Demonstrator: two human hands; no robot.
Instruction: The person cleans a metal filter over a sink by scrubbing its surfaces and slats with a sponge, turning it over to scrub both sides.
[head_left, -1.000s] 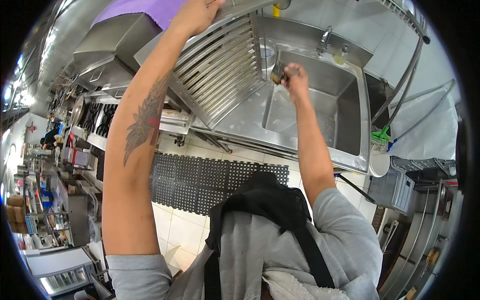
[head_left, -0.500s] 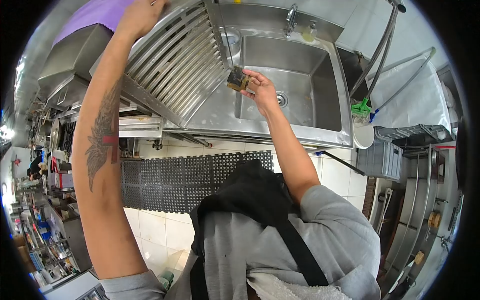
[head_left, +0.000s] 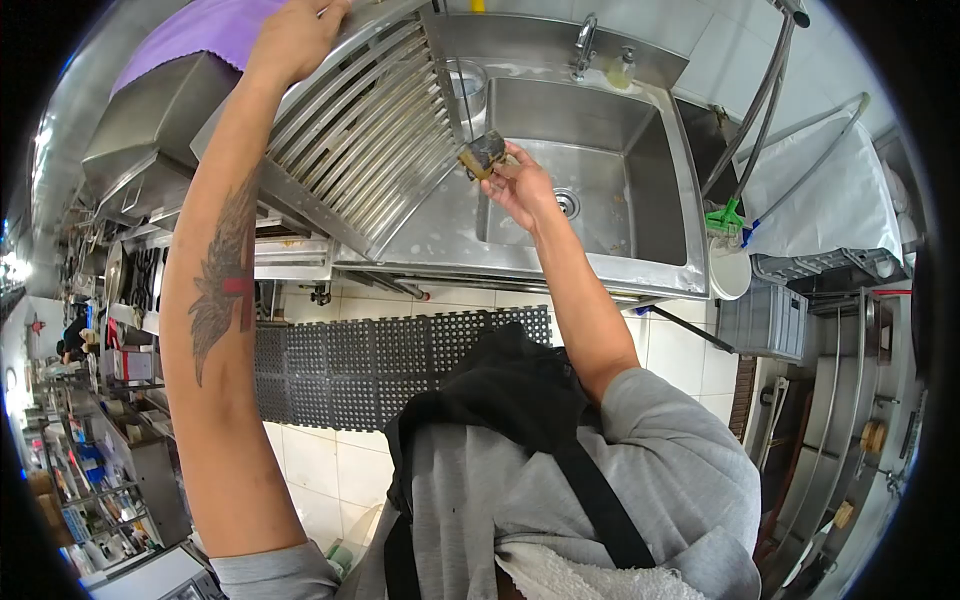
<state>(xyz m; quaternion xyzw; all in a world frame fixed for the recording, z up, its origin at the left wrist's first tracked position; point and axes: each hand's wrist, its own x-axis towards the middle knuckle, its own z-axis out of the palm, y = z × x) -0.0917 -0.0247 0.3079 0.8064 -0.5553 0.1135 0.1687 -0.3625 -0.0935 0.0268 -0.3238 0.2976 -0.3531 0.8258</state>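
A slatted metal rack [head_left: 360, 140] stands tilted on the steel counter, left of the sink [head_left: 590, 160]. At its top edge is my left hand [head_left: 297, 38], its fingers curled at the metal; part of the grip is cut off by the frame's top. My right hand [head_left: 518, 187] holds a dark and yellowish scrubbing pad [head_left: 483, 156] between thumb and fingers, over the sink's left edge and close to the rack's right side. Behind the pad sits a round metal bowl [head_left: 468, 85].
A faucet [head_left: 585, 45] and a soap bottle [head_left: 621, 68] stand behind the sink. Purple cloth [head_left: 190, 35] covers a steel unit at the upper left. To the right are a green squeegee [head_left: 725, 215], a white bucket [head_left: 730, 270] and a grey crate [head_left: 762, 318]. A black mat [head_left: 350, 370] lies on the floor.
Since a second ago, my right hand has lifted the pad out of the sink toward the rack, and lately turned it. The view has shifted right. My left hand stays at the rack's top.
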